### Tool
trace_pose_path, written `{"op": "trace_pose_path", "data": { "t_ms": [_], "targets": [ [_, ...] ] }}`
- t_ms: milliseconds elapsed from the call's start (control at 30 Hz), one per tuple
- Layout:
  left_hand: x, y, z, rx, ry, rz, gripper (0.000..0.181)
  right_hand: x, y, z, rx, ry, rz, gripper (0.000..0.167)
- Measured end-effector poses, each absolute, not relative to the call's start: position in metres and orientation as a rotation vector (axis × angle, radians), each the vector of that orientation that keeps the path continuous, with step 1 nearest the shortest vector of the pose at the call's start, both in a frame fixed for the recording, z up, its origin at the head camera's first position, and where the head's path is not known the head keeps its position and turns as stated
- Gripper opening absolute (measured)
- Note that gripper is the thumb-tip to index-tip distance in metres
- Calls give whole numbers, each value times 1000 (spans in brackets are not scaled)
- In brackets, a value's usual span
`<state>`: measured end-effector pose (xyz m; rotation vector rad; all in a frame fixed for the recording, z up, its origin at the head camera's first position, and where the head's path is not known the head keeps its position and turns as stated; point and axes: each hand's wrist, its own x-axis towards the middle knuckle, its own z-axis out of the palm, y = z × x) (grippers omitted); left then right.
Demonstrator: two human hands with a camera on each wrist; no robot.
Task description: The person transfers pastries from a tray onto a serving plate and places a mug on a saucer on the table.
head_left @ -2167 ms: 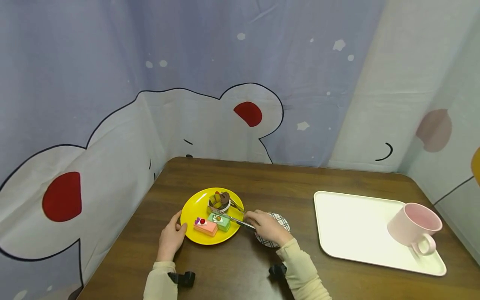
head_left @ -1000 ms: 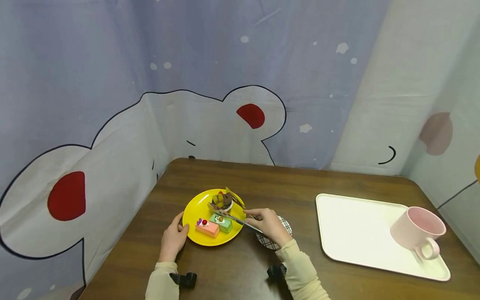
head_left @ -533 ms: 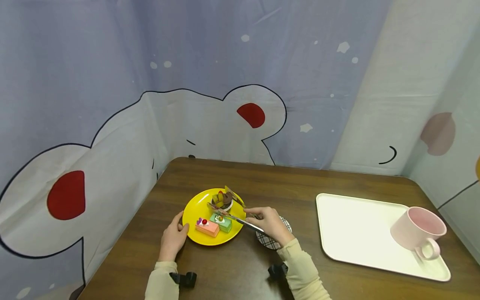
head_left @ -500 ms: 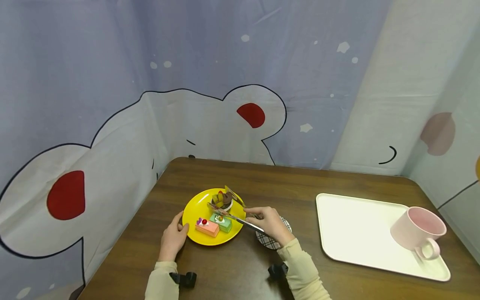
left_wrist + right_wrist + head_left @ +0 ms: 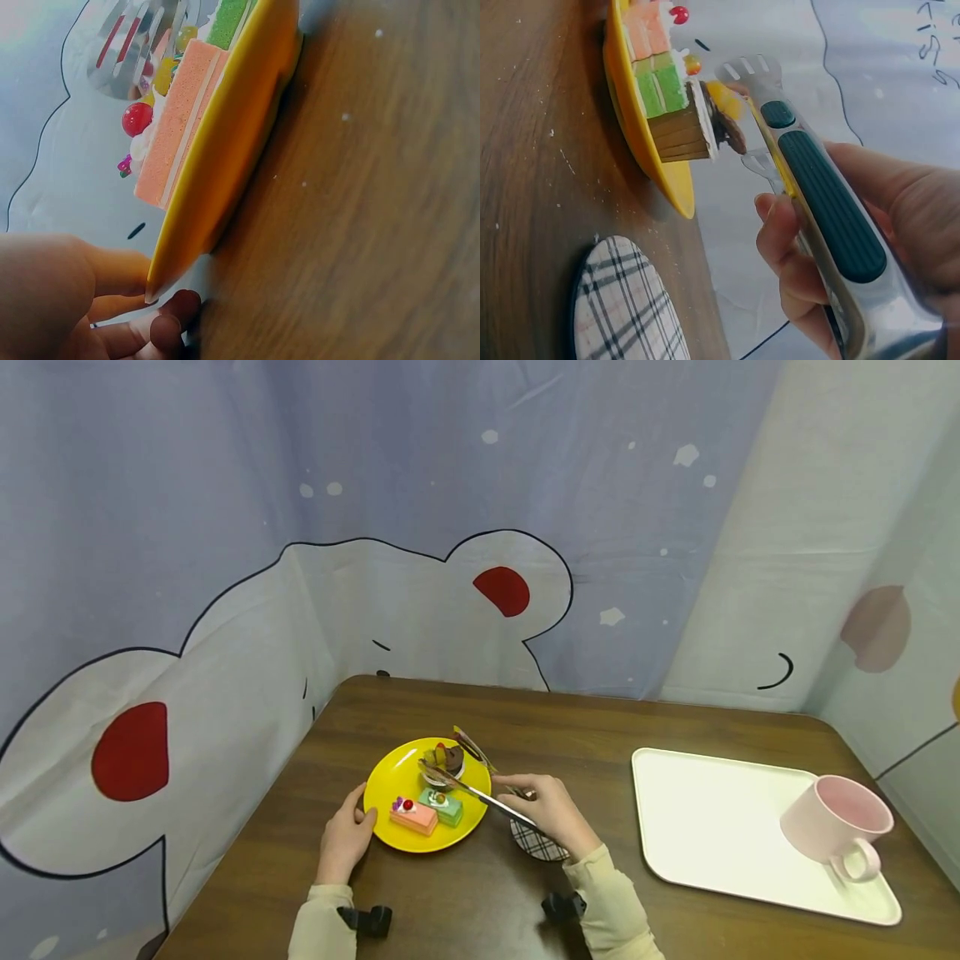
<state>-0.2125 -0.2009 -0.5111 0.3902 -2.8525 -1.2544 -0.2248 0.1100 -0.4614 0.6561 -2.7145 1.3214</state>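
My left hand (image 5: 345,839) pinches the near-left rim of a yellow plate (image 5: 386,777), thumb on top and fingers beneath, as the left wrist view shows. On the plate sit a salmon-pink cake slice (image 5: 415,817), a green cake slice (image 5: 451,810) and a cupcake (image 5: 453,760) with chocolate and yellow topping. My right hand (image 5: 551,814) grips metal tongs (image 5: 832,206) with dark green grip pads. Their two slotted ends stand spread apart. In the right wrist view both ends are above the cupcake (image 5: 681,135), with a gap between tongs and cupcake body; contact with its topping is unclear.
Partly under my right hand lies a round plaid coaster (image 5: 536,842). A cream tray (image 5: 697,810) to the right carries a pink mug (image 5: 816,818). Printed curtains (image 5: 390,602) hang behind the brown wooden table (image 5: 585,727).
The tongs have opened wider and moved slightly up and right from the cupcake, which stays on the plate. My right hand has shifted a little right. My left hand keeps its hold.
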Motion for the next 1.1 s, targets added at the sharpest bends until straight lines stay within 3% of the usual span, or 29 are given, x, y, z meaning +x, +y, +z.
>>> {"op": "trace_pose_path", "data": {
  "t_ms": [367, 767, 1100],
  "targets": [
    [-212, -201, -511, 389, -2858, -1239, 55, -220, 123, -460, 614, -2724, 1210, 28],
    [-212, -200, -510, 390, -2852, -1252, 55, -213, 129, -451, 544, -2766, 1179, 44],
    [-213, -200, -510, 387, -2855, -1244, 55, -202, 146, -445, 512, -2679, 1098, 38]
  ]
}}
